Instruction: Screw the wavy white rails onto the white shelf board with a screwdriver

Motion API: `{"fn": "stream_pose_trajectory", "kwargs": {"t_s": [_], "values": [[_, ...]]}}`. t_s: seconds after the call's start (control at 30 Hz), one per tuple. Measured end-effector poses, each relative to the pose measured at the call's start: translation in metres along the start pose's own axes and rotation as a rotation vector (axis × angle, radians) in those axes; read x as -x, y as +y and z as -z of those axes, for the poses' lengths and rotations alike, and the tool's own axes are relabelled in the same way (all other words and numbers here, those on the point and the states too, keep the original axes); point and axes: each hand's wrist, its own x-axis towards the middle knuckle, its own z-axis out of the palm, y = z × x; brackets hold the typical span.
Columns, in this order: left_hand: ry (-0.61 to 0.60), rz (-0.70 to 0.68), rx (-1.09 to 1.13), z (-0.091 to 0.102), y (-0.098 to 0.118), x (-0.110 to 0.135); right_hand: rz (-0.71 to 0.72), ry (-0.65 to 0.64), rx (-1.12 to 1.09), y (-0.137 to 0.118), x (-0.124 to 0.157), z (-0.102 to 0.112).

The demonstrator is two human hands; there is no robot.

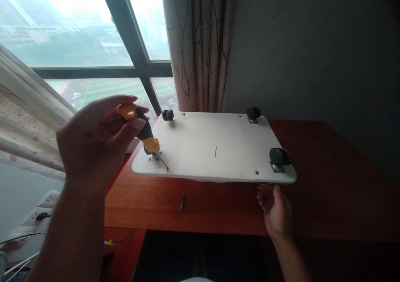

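A white board point(200, 148) lies on the wooden table with black casters on metal plates at its corners. My left hand point(109, 127) is closed around the handle of a yellow-and-black screwdriver point(145, 129). The shaft slants down to the right, its tip at or just above the board's front left corner; contact cannot be made out. That corner's caster point(152, 156) is partly hidden behind the screwdriver. Below the front right caster point(280, 157), my right hand point(276, 211) grips the board's front edge, fingers curled under it. A screw point(182, 202) lies on the table in front.
The reddish wooden table point(328, 190) extends to the right along a grey wall. Behind the board hang patterned curtains point(200, 44) beside a window point(68, 27). Wall sockets point(39, 215) and cables are at the lower left. A dark surface point(203, 257) shows below the table's front edge.
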Motion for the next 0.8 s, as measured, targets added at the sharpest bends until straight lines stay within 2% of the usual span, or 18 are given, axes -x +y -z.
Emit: {"fn": "stream_pose_trajectory", "kwargs": {"t_s": [0.17, 0.27, 0.33, 0.47, 0.63, 0.8], "values": [[-0.260, -0.045, 0.176, 0.015, -0.002, -0.006, -0.023, -0.004, -0.016, 0.001, -0.001, 0.003], [-0.412, -0.054, 0.276, 0.027, -0.010, -0.012, -0.025, -0.013, -0.034, 0.000, -0.001, 0.002], [-0.471, -0.059, 0.335, 0.032, -0.017, -0.015, -0.021, -0.016, -0.030, -0.001, 0.000, 0.002], [-0.499, -0.035, 0.452, 0.035, -0.031, -0.019, -0.014, -0.017, -0.021, -0.001, 0.001, 0.001], [-0.515, -0.006, 0.556, 0.028, -0.042, -0.022, -0.012, -0.022, -0.004, -0.001, 0.002, 0.001], [-0.431, 0.100, 0.554, 0.016, -0.042, -0.017, 0.028, -0.032, 0.057, -0.001, 0.003, 0.000]]}}
